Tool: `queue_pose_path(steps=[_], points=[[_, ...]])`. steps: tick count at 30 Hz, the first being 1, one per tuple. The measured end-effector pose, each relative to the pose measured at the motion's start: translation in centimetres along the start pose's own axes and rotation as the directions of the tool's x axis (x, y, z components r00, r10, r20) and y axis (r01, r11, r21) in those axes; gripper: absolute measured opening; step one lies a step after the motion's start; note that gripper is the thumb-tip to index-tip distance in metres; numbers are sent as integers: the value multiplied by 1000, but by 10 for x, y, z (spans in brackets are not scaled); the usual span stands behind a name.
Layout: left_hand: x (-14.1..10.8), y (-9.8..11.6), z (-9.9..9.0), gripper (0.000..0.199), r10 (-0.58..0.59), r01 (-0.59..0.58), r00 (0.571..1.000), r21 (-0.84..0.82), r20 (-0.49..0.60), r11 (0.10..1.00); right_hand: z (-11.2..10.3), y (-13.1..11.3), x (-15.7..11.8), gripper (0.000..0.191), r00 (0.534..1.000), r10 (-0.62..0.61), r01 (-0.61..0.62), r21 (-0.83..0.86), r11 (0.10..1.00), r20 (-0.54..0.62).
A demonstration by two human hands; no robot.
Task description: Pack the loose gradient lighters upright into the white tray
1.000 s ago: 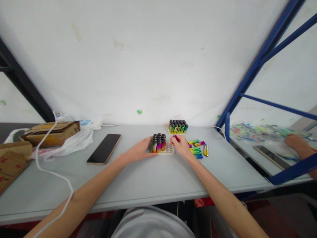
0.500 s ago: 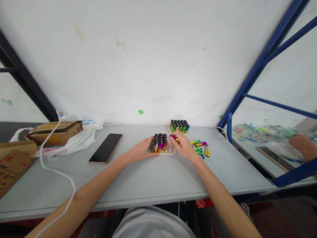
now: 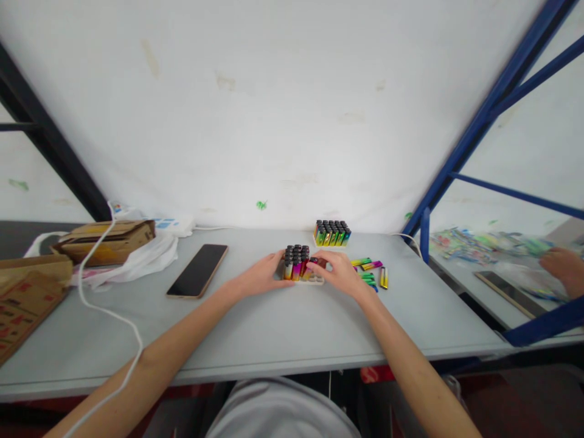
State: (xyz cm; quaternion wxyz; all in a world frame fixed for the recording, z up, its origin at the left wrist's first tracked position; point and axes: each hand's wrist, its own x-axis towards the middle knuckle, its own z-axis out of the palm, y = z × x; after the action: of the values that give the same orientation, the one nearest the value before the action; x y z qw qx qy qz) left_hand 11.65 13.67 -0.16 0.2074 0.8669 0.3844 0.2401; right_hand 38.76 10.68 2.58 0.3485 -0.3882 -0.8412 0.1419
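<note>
Several shiny lighters (image 3: 296, 261) with black tops stand upright in a pale tray (image 3: 314, 281) on the table. My left hand (image 3: 264, 272) is closed around the left side of the tray, its thumb at the front and its fingers along the far side. In my right hand (image 3: 337, 271) a lighter (image 3: 311, 266) is pinched, slightly tilted, low over the tray's right part. Part of that lighter is hidden by the fingers. Loose lighters (image 3: 368, 278) in green, yellow and purple lie on the table just right of my right hand.
A second filled lighter tray (image 3: 333, 233) stands near the wall. On the left are a phone (image 3: 198, 271), a cardboard box (image 3: 107, 243), a plastic bag (image 3: 150, 258) and a white cable (image 3: 112, 315). Blue frame bars (image 3: 456, 152) rise at right; beyond them another person's hand (image 3: 563, 267) shows.
My right hand has lowered the lighter from above the tray's right part down among the tray's holes. The left hand keeps its hold on the tray. The view has shifted slightly.
</note>
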Motion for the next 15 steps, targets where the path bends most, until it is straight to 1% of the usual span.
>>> queue_pose_path(steps=[5, 8, 10, 13, 15], points=[[0, -2, 1, 86, 6, -6, 1000, 12, 21, 1000, -1, -1, 0, 43, 998, -1, -3, 62, 998, 67], [0, -4, 2, 85, 10, -10, 1000, 6, 6, 1000, 0, 0, 1, 49, 994, 0, -8, 69, 998, 111], [0, -6, 3, 84, 18, -18, 1000, -5, -7, 1000, 2, 1, 2, 51, 993, 18, -19, 9, 1000, 118], [0, -7, 3, 82, 16, -16, 1000, -11, -14, 1000, 5, 2, 2, 52, 992, 85, -72, -136, 988, 92], [0, -7, 3, 84, 6, -6, 1000, -4, -14, 1000, 4, 3, 2, 53, 987, 127, -111, -154, 982, 95]])
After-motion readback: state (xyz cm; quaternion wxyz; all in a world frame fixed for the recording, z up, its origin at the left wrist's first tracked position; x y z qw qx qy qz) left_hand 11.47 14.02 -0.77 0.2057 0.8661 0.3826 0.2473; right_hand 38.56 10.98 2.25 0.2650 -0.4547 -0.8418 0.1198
